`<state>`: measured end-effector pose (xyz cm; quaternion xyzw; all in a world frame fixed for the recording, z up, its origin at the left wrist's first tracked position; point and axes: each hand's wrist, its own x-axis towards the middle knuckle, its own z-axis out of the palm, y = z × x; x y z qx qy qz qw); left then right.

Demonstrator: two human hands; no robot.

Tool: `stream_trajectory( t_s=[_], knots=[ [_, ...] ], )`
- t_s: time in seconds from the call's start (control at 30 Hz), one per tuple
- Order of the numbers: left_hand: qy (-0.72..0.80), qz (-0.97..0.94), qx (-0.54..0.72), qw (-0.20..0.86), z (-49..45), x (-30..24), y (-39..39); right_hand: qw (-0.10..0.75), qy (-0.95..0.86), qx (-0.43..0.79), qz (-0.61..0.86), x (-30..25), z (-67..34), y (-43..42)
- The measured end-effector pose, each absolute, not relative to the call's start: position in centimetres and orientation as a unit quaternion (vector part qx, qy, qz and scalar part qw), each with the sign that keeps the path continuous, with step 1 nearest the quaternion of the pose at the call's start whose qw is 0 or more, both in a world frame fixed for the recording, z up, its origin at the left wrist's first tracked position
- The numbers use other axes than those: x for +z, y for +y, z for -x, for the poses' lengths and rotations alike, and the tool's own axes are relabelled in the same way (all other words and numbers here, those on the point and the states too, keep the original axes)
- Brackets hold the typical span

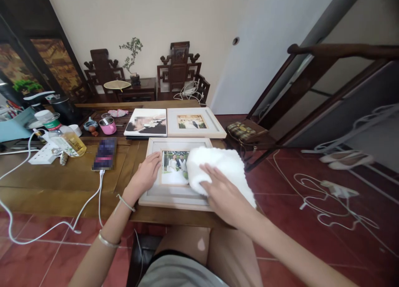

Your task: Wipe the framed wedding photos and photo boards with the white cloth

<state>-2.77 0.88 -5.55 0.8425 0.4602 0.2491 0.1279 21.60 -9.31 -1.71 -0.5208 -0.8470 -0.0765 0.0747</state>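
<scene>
Bare knees (199,253) sit closest to the cam, w/ both forearms reaching fwd over them to the brown wooden surface (46,183).

Far left of the left hand: white plastic power strip (43,155) and a clear bottle of yellow liquid (70,143) lying tilted. Nearer that hand is a dark flat phone (104,154), its white charging cable (93,195) hanging off the near edge.

Left hand (146,170): thin metal bangle (107,240) on the forearm, fingers together and laid flat on the left border of the pale wooden picture frame (174,202), tips at the edge of the couple photo (173,166) inside it. The frame lies flat at the near edge, directly under both hands. Its long axis looks to run away from the body, tho foreshortening makes that hard to call.

The fluffy white cloth (224,164) covers the frame's right half and overhangs its right side, stretched diagonally from far-left to near-right. Right hand (222,191): fingers spread, palm down, pressing on the cloth's near part, so it's the hand on the cloth; the left is just beside it, photo between.

Beyond the hands: a white canvas print (146,123) and a second pale frame (218,131). To the right of the right hand, a plaid bag (241,130).
</scene>
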Motion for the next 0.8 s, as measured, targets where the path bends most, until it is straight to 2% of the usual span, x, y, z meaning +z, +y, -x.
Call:
stream_trajectory(
  t_s=[0.17,0.33,0.5,0.63,0.8],
  knots=[
    [0.463,-0.841,0.25,0.123,2.9,-5.4,0.8,0.071,-0.816,-0.107,0.564,-2.3,-22.3,-2.1],
    [0.469,-0.839,0.251,0.121,2.8,-5.5,0.7,0.006,-0.834,-0.111,0.541,-1.5,-21.9,0.4],
    [0.469,-0.839,0.251,0.119,2.7,-5.7,0.6,-0.038,-0.847,-0.067,0.526,-0.6,-21.0,-5.1],
    [0.472,-0.837,0.255,0.113,2.6,-5.7,0.5,-0.059,-0.866,0.015,0.496,1.2,-20.8,-11.3],
    [0.472,-0.84,0.242,0.112,2.5,-5.6,0.5,-0.033,-0.876,0.075,0.476,1.9,-19.7,-14.4]
  ],
)
